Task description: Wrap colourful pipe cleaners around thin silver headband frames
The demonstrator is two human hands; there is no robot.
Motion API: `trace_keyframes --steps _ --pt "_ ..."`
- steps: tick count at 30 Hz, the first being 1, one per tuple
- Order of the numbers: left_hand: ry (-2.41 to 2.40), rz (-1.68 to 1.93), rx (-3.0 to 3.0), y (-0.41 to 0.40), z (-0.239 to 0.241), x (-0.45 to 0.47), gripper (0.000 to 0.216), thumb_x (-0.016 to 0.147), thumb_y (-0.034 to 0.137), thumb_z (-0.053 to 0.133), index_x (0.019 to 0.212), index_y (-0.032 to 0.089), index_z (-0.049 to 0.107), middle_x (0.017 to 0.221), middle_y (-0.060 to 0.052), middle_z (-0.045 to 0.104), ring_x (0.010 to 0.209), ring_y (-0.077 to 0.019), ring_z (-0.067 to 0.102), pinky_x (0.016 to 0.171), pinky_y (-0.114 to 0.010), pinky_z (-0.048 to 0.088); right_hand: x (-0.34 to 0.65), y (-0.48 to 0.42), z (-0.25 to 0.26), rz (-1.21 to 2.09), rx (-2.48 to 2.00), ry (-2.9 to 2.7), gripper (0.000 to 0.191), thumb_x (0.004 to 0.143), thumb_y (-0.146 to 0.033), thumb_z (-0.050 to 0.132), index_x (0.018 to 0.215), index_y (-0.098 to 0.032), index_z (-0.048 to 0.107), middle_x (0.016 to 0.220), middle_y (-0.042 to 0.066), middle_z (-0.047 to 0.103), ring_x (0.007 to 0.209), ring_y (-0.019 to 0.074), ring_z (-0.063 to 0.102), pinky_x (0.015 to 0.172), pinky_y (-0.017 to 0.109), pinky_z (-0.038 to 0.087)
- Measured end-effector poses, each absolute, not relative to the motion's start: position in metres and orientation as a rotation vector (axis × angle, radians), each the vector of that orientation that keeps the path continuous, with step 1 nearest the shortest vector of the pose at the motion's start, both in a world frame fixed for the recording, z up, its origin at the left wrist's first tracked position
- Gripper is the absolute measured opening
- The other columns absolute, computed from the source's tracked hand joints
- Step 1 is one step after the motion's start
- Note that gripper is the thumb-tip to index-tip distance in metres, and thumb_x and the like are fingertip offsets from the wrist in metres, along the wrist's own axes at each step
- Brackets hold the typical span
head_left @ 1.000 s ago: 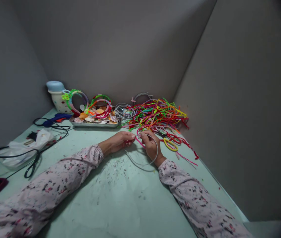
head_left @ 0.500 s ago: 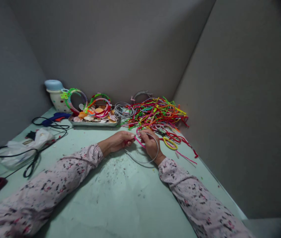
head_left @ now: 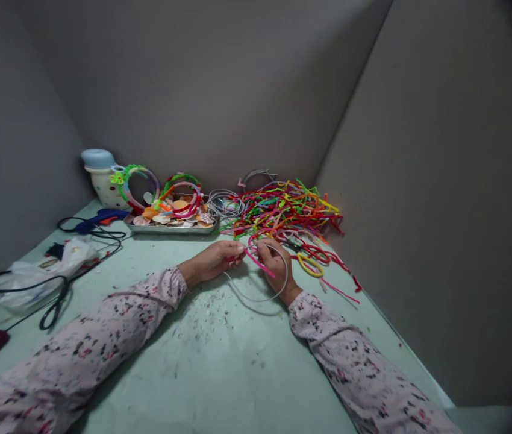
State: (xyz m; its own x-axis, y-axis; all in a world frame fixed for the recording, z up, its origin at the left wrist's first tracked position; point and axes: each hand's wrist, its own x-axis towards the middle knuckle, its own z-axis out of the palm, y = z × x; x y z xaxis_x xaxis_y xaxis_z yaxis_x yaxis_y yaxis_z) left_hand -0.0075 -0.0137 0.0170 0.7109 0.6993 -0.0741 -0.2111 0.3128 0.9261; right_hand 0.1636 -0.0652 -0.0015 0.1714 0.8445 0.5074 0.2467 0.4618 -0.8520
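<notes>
In front of the tray, my left hand (head_left: 220,259) is closed, its thumb and fingertips pinching a bright pink pipe cleaner (head_left: 259,263). The loose end of that pipe cleaner slants down across my right palm. Facing it, my right hand (head_left: 277,270) is closed on a thin grey wire (head_left: 256,300) bent into an open curve. The wire loops past the right wrist and its free end hangs near the left wrist. Both sets of fingertips nearly meet where pink and grey cross; the exact contact there is too small to make out.
Behind my hands lie a heap of coloured pipe cleaners (head_left: 290,208), yellow-handled scissors (head_left: 310,265) and a wire coil (head_left: 226,204). A metal tray (head_left: 170,229) holds shells and decorated hoops (head_left: 136,172). Leftward are a bottle (head_left: 99,160), black cables (head_left: 64,283), and a plastic bag (head_left: 30,280).
The pink pipe cleaner's loose end has swung out, now lying straighter and farther down over my right palm. The wire curve has dipped slightly lower. Both hands stay in nearly the same place.
</notes>
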Motion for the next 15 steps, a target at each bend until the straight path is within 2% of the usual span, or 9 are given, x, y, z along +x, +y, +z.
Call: trace_keyframes --steps 6,9,12,15 --pt "0.591 0.762 1.283 -0.012 0.014 -0.004 0.022 0.064 0.019 0.072 0.084 0.013 0.065 0.068 0.001 0.056 0.058 -0.0078 0.048 0.056 -0.022 0.036 0.163 -0.064 0.000 0.541 -1.083 -1.353 0.023 0.088 -0.039 0.053 0.087 -0.019 0.065 0.070 0.001 0.061 0.063 0.0152 0.056 0.060 0.026 0.047" --pt "0.710 0.864 1.491 -0.012 0.008 -0.002 0.026 0.066 0.025 0.072 0.088 0.013 0.063 0.074 0.000 0.059 0.059 -0.0083 0.049 0.056 -0.022 0.036 0.163 -0.062 -0.001 0.540 -1.090 -1.338 0.023 0.087 -0.039 0.054 0.088 -0.019 0.065 0.071 0.001 0.062 0.065 0.0157 0.058 0.062 0.026 0.047" --pt "0.853 0.960 1.788 -0.016 0.008 0.001 0.022 0.069 0.028 0.070 0.083 0.013 0.061 0.069 0.002 0.057 0.061 -0.0096 0.048 0.057 -0.022 0.036 0.163 -0.062 -0.002 0.540 -1.106 -1.335 0.024 0.087 -0.040 0.054 0.088 -0.019 0.065 0.071 0.001 0.062 0.063 0.0155 0.057 0.061 0.026 0.046" --pt "0.926 1.097 2.006 -0.021 0.010 0.003 0.015 0.075 0.026 0.064 0.084 0.014 0.061 0.077 -0.001 0.060 0.068 -0.0115 0.050 0.062 -0.023 0.039 0.162 -0.062 -0.001 0.547 -1.119 -1.344 0.025 0.087 -0.041 0.053 0.087 -0.018 0.065 0.070 0.001 0.061 0.061 0.0148 0.055 0.060 0.026 0.046"
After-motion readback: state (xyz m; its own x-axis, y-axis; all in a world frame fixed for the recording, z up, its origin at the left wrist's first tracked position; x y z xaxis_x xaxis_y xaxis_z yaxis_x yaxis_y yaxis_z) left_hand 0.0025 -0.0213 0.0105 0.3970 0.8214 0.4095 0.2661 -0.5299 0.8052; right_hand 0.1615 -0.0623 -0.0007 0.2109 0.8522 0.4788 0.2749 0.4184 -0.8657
